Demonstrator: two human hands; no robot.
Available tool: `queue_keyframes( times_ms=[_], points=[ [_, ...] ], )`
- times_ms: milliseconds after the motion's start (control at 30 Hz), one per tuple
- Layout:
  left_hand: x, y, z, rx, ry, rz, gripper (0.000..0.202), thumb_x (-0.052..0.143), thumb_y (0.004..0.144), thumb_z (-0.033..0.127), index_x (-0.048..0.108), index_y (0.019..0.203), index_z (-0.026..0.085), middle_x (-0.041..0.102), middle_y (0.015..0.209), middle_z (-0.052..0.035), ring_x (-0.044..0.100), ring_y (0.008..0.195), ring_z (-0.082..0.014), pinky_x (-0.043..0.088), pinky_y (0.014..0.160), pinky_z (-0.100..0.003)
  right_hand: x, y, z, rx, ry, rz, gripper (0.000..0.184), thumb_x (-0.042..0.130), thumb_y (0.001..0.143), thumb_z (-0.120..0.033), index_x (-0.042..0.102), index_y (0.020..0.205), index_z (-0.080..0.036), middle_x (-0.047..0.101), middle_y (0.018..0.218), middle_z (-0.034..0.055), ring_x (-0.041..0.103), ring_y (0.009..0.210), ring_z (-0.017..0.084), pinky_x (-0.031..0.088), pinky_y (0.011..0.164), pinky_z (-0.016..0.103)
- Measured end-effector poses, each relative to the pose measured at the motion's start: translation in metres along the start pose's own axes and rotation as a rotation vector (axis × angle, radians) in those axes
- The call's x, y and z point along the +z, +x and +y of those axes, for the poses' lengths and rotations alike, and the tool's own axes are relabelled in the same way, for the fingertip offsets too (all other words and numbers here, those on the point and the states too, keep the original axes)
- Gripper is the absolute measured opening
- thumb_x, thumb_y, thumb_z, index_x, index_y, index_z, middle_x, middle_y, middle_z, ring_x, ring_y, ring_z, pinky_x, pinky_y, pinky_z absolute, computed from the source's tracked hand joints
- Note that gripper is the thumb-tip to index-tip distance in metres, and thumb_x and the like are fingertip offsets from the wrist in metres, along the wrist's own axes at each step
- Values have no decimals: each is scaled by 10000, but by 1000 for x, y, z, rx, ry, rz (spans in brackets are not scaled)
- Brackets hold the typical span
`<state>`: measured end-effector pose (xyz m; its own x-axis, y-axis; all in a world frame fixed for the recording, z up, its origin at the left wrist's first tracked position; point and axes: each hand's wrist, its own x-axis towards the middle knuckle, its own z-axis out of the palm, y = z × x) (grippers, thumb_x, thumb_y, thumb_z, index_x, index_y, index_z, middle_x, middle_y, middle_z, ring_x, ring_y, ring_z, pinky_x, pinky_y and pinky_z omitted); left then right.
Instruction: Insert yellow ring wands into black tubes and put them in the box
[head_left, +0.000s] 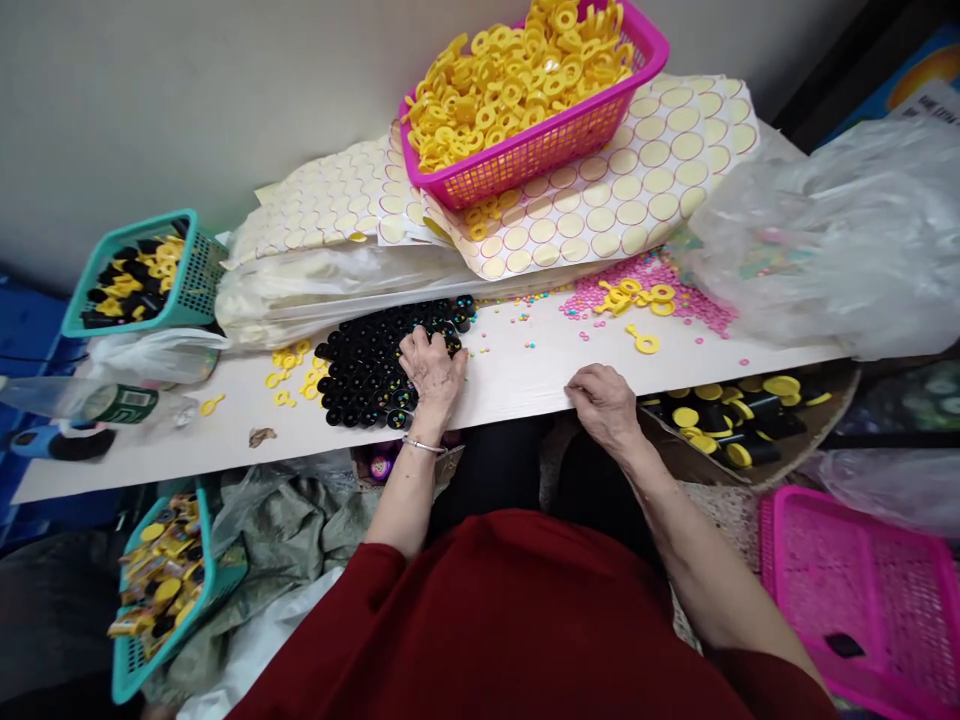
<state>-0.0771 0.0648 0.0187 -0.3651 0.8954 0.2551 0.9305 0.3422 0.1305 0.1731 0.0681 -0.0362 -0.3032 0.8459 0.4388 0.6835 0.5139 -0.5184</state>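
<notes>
My left hand (433,372) lies over the right side of a tightly packed group of small black cups (364,365) standing on the white table. Its fingers are spread and bent downward, and the fingertips are partly hidden among the cups. Small coloured beads show inside several cups. At the table's front edge, my right hand (604,404) rests with its fingers curled together; whatever may be in them is hidden. Beyond it lie pink beads (679,305) and loose yellow ring-ended pieces (643,340).
A pink basket (525,165) heaped with yellow rings stands on sheets of round stickers (585,225). Teal baskets (196,290) are at the left, beside a plastic bottle (124,402). A clear plastic bag (832,240) covers the right end. Below sits a box of black, yellow-capped tubes (757,452).
</notes>
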Motion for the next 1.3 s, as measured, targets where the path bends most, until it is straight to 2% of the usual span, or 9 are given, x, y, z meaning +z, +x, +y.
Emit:
queue_keyframes(
  times_ms=[200, 400, 533, 700, 767, 900, 1000, 1167, 1300],
  points=[
    [0, 2, 2, 12, -60, -11, 230, 626, 748, 346, 642, 907, 180, 487, 1290, -134, 369, 1191, -336, 391, 945, -484, -2, 1, 4, 105, 207, -28, 38, 565, 762, -228, 597, 757, -207, 571, 770, 30, 527, 728, 177, 413, 664, 316],
    [3, 3, 3, 7, -163, 47, 167, 662, 685, 283, 620, 802, 172, 526, 1246, -124, 377, 1166, -341, 381, 932, -492, -6, 7, -2, 124, 54, -139, 167, 480, 819, -238, 617, 736, -192, 550, 781, 56, 519, 747, 189, 395, 673, 321],
    [4, -4, 11, 108, -270, 87, 128, 654, 669, 240, 595, 767, 182, 536, 1249, -98, 389, 1156, -316, 363, 962, -471, -10, 11, -8, 126, 2, -211, 131, 478, 804, -190, 593, 742, -184, 559, 793, 73, 516, 784, 205, 385, 702, 330],
    [19, -29, 44, 376, -551, -19, 145, 652, 666, 190, 580, 792, 179, 588, 1145, -98, 466, 1088, -259, 393, 951, -402, -10, 9, -16, 221, 222, -35, 100, 490, 804, -209, 544, 720, -198, 544, 764, 42, 510, 726, 176, 404, 670, 315],
    [27, -40, 58, 424, -697, -82, 189, 663, 651, 174, 575, 818, 177, 607, 1083, -92, 506, 1032, -231, 420, 910, -368, -12, 7, -22, 260, 345, 42, 99, 500, 812, -231, 538, 724, -203, 537, 756, 23, 504, 692, 156, 411, 644, 299],
    [41, -51, 78, 312, -952, -243, 226, 662, 662, 198, 567, 866, 184, 630, 893, -39, 566, 838, -169, 466, 771, -304, -16, 7, -30, 272, 434, 119, 98, 528, 806, -248, 550, 721, -204, 527, 742, 6, 509, 693, 145, 418, 640, 292],
    [49, -53, 86, 222, -1108, -327, 265, 689, 655, 239, 572, 886, 183, 638, 853, -20, 583, 767, -141, 478, 727, -280, -17, 10, -31, 276, 425, 139, 95, 530, 802, -245, 560, 720, -208, 532, 747, 7, 520, 715, 151, 432, 662, 302],
    [58, -52, 92, 246, -1165, -318, 289, 675, 601, 158, 614, 882, 177, 655, 855, -21, 596, 791, -149, 487, 749, -289, -15, 13, -28, 245, 393, 78, 97, 527, 802, -248, 582, 729, -215, 525, 755, 16, 531, 743, 165, 449, 679, 312],
    [59, -51, 93, 290, -1128, -307, 267, 647, 587, 124, 635, 848, 179, 658, 845, -19, 591, 804, -155, 489, 758, -294, -16, 17, -27, 211, 235, -15, 124, 509, 813, -241, 608, 740, -223, 519, 760, 30, 525, 782, 185, 443, 685, 319]
  ],
)
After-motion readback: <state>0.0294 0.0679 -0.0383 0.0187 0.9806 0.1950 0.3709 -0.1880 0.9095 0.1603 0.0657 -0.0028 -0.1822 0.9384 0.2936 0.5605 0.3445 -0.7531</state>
